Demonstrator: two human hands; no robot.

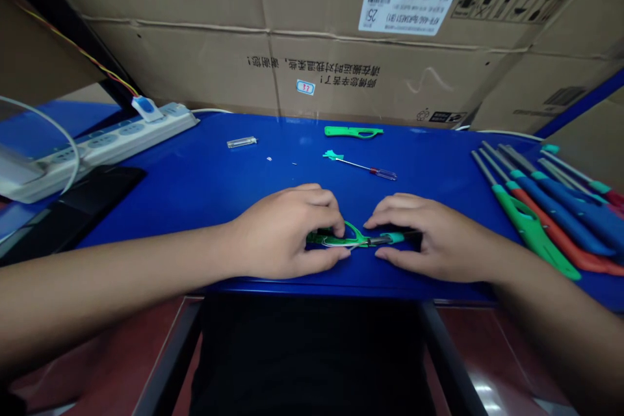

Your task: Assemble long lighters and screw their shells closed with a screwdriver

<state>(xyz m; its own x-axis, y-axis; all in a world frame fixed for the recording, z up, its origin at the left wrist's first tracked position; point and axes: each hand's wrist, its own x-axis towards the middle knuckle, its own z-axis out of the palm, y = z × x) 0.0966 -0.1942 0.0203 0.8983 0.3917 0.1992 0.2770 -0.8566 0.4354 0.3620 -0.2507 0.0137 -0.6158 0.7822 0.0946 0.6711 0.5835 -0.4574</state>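
Note:
My left hand (297, 231) is closed around an opened green long-nosed lighter (358, 234) lying on the blue table. Its green frame and thin wires show between my thumb and index finger; the rest is under the hand. A dark metal nozzle with a teal collar (394, 238) extends right from the lighter. Around this nozzle curves my right hand (439, 237), thumb and fingers apart, with small gaps visible beside the collar. The nozzle's far end runs toward the palm. Beyond the hands lie a screwdriver (383, 173), a teal scrap (333, 155) and a green half shell (353, 132).
Several lighters, including a green one (536, 231) and an orange one (565, 237), are piled at right. A small clear tank (242, 142) lies farther back. At left are a power strip (107, 143) and a black flat object (73, 208). A cardboard box (312, 26) stands behind.

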